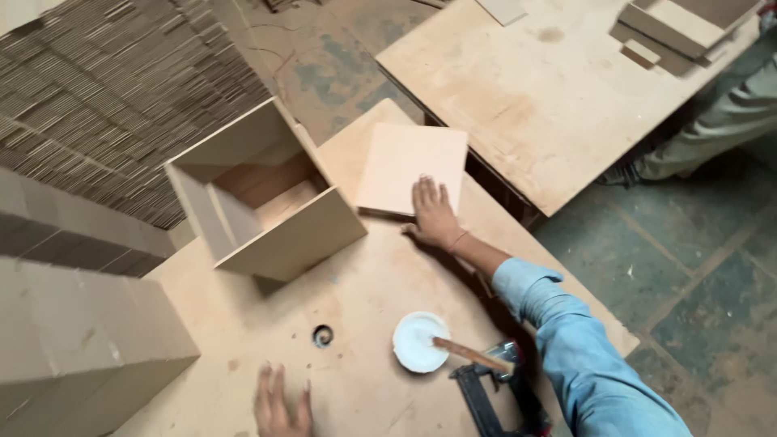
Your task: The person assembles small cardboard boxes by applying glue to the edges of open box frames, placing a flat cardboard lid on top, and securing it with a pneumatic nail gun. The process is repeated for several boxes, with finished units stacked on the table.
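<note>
My right hand (433, 215) reaches out in a blue sleeve and lies flat, fingers spread, on the near edge of a square fibreboard panel (409, 162) on the worktable (364, 388). To the left of the panel stands an open box of fibreboard panels (267, 202), tilted, with an inner divider showing. My left hand (279, 405) rests palm down on the table at the bottom edge, fingers apart, holding nothing.
A white bowl of glue (417, 340) with a wooden stick (473, 354) sits near my right elbow, beside a black nail gun (494, 396). A small round hole (323, 335) marks the table. Stacked boards (73, 340) stand left. Another person's leg (712, 129) is far right by a second table (526, 89).
</note>
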